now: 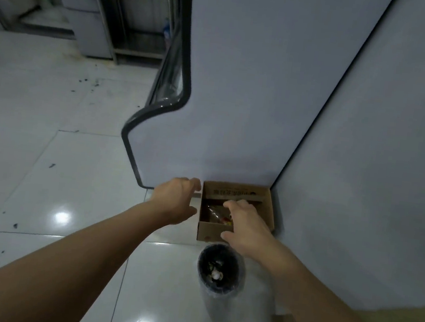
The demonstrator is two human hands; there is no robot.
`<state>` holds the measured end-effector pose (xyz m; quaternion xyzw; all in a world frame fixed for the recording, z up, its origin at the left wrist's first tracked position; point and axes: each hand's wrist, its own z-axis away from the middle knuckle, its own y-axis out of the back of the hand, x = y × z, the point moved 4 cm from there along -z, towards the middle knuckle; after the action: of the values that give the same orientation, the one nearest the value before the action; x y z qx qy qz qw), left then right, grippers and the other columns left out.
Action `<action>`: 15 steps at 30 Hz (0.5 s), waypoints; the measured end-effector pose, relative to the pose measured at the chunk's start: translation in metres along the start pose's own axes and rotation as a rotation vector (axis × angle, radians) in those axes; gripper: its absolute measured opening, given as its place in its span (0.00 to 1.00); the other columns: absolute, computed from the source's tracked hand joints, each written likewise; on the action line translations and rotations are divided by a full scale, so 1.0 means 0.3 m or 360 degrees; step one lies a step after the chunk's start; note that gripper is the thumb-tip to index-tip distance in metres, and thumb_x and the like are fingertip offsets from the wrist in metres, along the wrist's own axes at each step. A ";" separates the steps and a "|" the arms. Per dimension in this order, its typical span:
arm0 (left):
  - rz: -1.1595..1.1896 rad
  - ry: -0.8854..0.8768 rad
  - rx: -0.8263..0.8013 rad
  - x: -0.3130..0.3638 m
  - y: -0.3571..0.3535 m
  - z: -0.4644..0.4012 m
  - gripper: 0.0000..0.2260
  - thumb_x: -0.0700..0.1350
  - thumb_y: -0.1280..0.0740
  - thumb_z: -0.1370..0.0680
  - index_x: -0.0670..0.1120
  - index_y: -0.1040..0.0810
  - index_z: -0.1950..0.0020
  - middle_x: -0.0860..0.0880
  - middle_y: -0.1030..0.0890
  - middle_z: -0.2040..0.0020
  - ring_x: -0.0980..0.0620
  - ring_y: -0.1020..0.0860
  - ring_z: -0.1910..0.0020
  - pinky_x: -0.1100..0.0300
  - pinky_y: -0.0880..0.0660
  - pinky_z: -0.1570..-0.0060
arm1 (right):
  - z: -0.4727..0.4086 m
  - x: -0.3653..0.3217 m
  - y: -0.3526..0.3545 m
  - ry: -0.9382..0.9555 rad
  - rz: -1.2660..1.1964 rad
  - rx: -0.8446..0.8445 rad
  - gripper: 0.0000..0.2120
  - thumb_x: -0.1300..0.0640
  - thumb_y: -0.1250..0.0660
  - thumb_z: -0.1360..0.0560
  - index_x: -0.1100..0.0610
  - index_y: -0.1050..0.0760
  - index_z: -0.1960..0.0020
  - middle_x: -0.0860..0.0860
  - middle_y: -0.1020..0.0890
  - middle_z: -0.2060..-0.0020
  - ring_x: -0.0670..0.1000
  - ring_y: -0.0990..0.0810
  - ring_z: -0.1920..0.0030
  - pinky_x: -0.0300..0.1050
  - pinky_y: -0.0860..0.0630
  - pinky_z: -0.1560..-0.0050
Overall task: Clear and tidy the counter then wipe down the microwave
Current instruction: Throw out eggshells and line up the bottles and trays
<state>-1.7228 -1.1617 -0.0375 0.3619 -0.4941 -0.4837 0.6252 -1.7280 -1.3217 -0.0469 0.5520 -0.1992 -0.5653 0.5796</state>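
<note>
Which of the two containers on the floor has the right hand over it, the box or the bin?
The cardboard box by the wall; the right hand reaches over it. The round black bin sits nearer, untouched.
</note>
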 end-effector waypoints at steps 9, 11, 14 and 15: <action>-0.0020 0.0231 0.0219 -0.090 0.328 0.211 0.21 0.49 0.31 0.25 0.48 0.31 0.34 0.47 0.25 0.37 0.48 0.25 0.40 0.55 0.26 0.42 | 0.022 -0.309 0.229 0.0309 0.0125 -0.0030 0.27 0.55 0.33 0.25 0.56 0.39 0.29 0.55 0.32 0.36 0.54 0.32 0.37 0.50 0.30 0.36; -0.0020 0.0293 0.0265 -0.143 0.391 0.254 0.21 0.49 0.31 0.25 0.48 0.31 0.34 0.47 0.25 0.37 0.47 0.25 0.41 0.55 0.25 0.43 | 0.014 -0.395 0.267 0.0365 0.0150 -0.0003 0.28 0.55 0.33 0.25 0.56 0.40 0.29 0.55 0.32 0.36 0.54 0.32 0.37 0.51 0.30 0.36; -0.0027 0.0374 0.0360 -0.233 0.491 0.317 0.21 0.50 0.31 0.25 0.49 0.31 0.34 0.47 0.25 0.36 0.47 0.24 0.41 0.54 0.24 0.44 | 0.000 -0.539 0.315 0.0453 0.0211 0.0038 0.31 0.54 0.32 0.26 0.56 0.41 0.27 0.55 0.33 0.33 0.55 0.33 0.34 0.50 0.31 0.34; -0.0023 0.0396 0.0386 -0.267 0.524 0.339 0.22 0.50 0.31 0.25 0.49 0.31 0.33 0.47 0.25 0.36 0.47 0.24 0.41 0.54 0.24 0.44 | -0.005 -0.592 0.328 0.0482 0.0230 0.0051 0.31 0.54 0.32 0.25 0.55 0.42 0.27 0.55 0.34 0.32 0.55 0.34 0.33 0.49 0.31 0.34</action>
<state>-1.7859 -1.0396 0.1127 0.4953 -0.4649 -0.3765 0.6299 -1.7337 -1.1902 0.1075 0.6243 -0.1578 -0.4294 0.6332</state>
